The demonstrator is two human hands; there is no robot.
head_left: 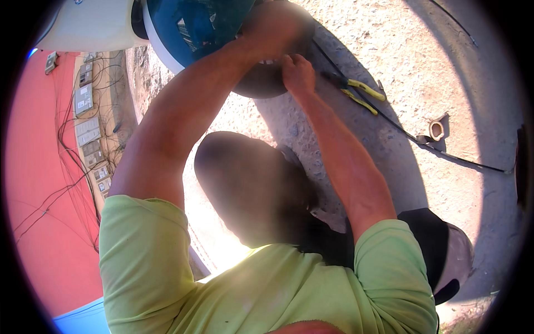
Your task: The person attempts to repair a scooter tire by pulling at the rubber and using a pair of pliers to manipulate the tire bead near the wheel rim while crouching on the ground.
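Note:
My left hand reaches over a dark round part, apparently a tyre, beside a glossy teal body panel with a white edge. Blur and shadow hide its fingers. Against the right side of the same dark part, my right hand is closed, its fingers curled in. Whatever it grips is too small or hidden to make out. Just to the right of that hand, pliers with yellow handles lie on the ground. A thin black cable runs past them toward the right.
A small ring-shaped metal piece lies on the sunlit concrete near the cable. My bent knees are below my arms. At left stands a red wall with several meter boxes and loose wires. A dark object is at the far right.

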